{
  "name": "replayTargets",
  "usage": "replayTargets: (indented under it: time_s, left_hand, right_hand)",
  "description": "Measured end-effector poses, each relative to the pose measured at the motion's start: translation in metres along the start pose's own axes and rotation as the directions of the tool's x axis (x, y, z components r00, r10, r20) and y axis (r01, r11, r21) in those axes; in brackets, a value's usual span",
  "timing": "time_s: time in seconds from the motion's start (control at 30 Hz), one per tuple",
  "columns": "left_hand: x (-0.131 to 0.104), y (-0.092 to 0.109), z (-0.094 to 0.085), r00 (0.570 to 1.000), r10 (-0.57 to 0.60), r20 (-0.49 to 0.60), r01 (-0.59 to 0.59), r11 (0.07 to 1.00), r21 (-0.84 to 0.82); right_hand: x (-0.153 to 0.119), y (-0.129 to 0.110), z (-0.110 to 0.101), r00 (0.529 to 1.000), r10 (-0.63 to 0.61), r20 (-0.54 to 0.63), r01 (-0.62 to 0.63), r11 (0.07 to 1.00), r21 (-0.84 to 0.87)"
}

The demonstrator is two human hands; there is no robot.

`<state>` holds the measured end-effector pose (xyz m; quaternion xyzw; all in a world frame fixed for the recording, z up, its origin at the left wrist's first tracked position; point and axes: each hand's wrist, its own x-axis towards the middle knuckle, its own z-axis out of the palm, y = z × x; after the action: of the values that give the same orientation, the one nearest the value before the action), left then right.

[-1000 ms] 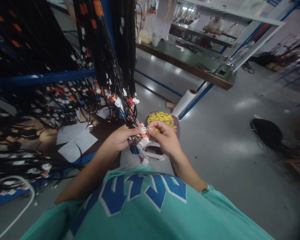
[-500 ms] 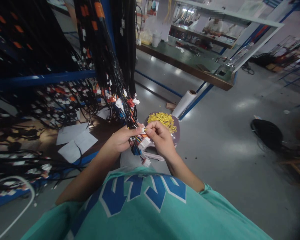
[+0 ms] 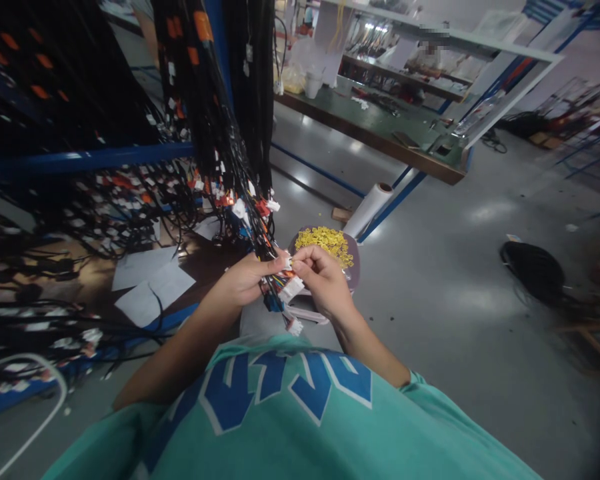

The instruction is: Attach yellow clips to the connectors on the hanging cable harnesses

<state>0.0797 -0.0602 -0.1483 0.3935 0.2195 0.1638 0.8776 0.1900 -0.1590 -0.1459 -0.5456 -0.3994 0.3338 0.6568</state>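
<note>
A black wire harness [image 3: 237, 157] hangs from the blue rack and fans out into thin wires with white, red and blue connectors. My left hand [image 3: 247, 277] is closed around its lower end, the thumb pressing a small white connector [image 3: 286, 263]. At that connector my right hand [image 3: 323, 277] pinches with thumb and forefinger; what sits between these fingertips is too small to make out. Just below hang a larger white connector [image 3: 292, 289] and a blue connector [image 3: 274, 304]. Behind my right hand, small yellow clip-like pieces [image 3: 327, 240] lie heaped on a purplish stool [image 3: 354, 267].
More harnesses [image 3: 55, 87] crowd the blue rack [image 3: 105, 155] on the left, above papers [image 3: 155, 293] on a shelf. A white roll [image 3: 370, 210] leans by a green-topped workbench [image 3: 380, 127]. A black coil [image 3: 533, 270] lies on the floor at right. A person is in the background.
The camera view has shifted slightly. Both hands stay together at the white connector, with hardly any visible movement of the fingers.
</note>
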Motion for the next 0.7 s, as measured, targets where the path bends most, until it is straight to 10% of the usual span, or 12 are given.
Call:
replayTargets:
  time_s: [0.27,0.7]
  left_hand:
    - [0.0,-0.005,-0.001,0.998,0.054,-0.034,-0.05,0.994,0.099]
    - [0.007,0.005,0.0,1.0,-0.011,-0.02,0.007,0.987,-0.159]
  right_hand:
    - [0.007,0.004,-0.007,0.945,0.285,0.158,-0.319,0.908,0.272]
    - [0.018,0.009,-0.018,0.979,0.206,0.01,-0.202,0.948,0.246]
